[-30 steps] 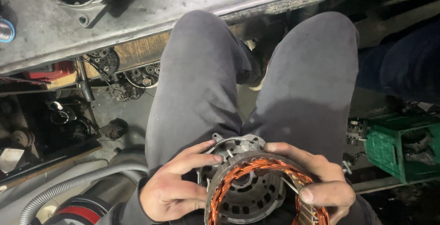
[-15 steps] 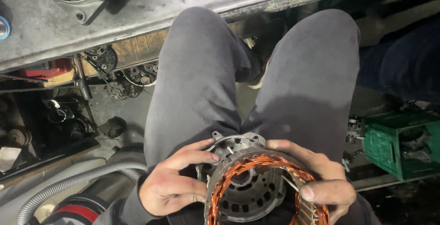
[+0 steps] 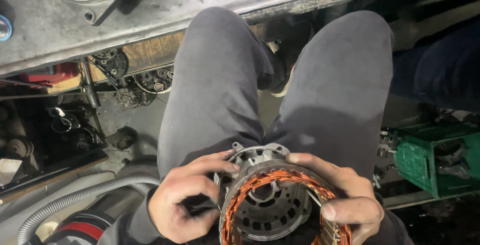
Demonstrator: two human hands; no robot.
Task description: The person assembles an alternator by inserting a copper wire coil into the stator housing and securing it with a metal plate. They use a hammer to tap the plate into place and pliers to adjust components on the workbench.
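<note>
A dim workshop: grey metal workbench [image 3: 150, 20] above, cluttered shelf [image 3: 45, 125] left, green crate [image 3: 425, 165] right.

Dark grey trousers [image 3: 220, 90], grey sleeves [image 3: 135, 222]

Motor housing [image 3: 267, 215]: silver-grey metal, ringed with bright copper-orange wire coils [image 3: 260, 182]. Trousers [image 3: 220, 90]: dark grey. Crate [image 3: 425, 165]: green. Hose [image 3: 75, 202]: grey, ribbed. Surface [image 3: 165, 5]: dull grey, scuffed.

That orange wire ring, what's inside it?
Inside the copper winding ring sits a grey metal housing with round holes. Its lower part is out of view, hidden past both hands.
</note>
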